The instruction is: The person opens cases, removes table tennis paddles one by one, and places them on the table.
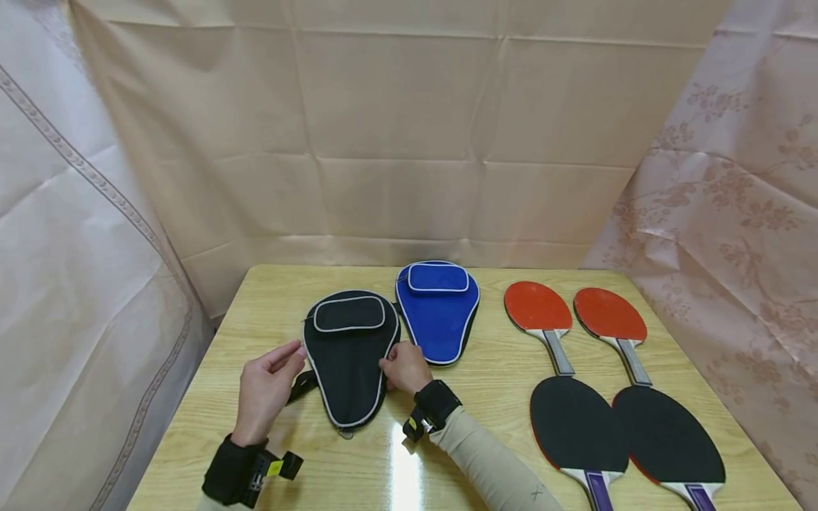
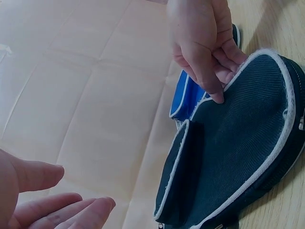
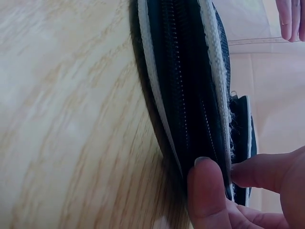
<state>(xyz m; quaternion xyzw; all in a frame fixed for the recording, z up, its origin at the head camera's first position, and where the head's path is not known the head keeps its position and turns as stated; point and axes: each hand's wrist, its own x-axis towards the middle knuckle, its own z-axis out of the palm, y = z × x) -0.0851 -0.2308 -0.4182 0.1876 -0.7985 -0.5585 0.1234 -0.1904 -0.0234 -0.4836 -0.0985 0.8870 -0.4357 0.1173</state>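
A black table tennis paddle case (image 1: 350,362) with white piping and a small front pocket lies on the table, its narrow end toward me. My right hand (image 1: 406,366) pinches its right edge between thumb and finger. In the right wrist view the zipper (image 3: 183,109) on that side is parted, with a fingertip at the gap. Left of the case, my left hand (image 1: 268,389) is held up near the edge; the left wrist view has its thumb and fingers (image 2: 40,175) apart, holding nothing. A blue paddle case (image 1: 438,312) lies just behind, to the right.
On the right lie two red-faced paddles (image 1: 538,306) (image 1: 610,314) and, nearer me, two black-faced paddles (image 1: 578,424) (image 1: 667,434). A black strap (image 1: 303,385) sticks out left of the black case. Cloth (image 1: 396,142) hangs behind the wooden table (image 1: 268,305).
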